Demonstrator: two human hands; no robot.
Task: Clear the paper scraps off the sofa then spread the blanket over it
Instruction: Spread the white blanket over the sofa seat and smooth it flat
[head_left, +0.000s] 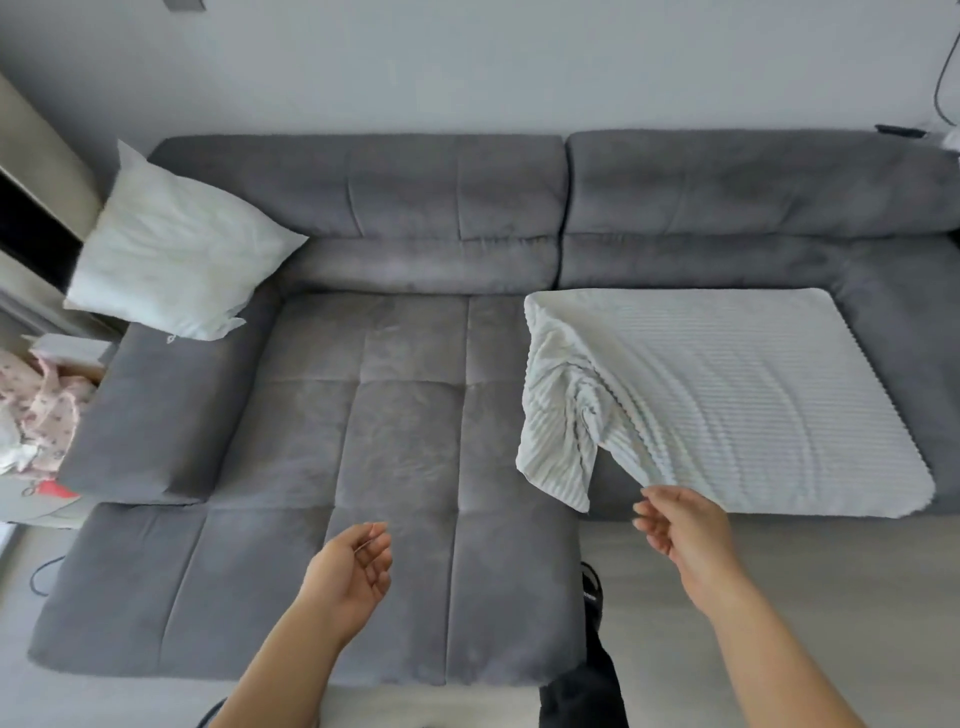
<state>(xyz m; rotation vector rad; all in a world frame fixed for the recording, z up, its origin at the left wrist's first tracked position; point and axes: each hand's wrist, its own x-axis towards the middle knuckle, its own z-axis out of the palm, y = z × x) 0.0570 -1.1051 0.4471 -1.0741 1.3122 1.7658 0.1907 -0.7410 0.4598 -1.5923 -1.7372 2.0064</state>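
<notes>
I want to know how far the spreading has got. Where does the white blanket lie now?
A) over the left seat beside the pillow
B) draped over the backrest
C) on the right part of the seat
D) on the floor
C: the blanket covers only the right part of the sofa seat, with its left edge bunched up, well apart from the pillow.

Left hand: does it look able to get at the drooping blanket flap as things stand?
Likely yes. The left hand is open over bare sofa cushion, nothing between it and the blanket flap. The right hand pinches the blanket edge nearby but does not block the way.
</notes>
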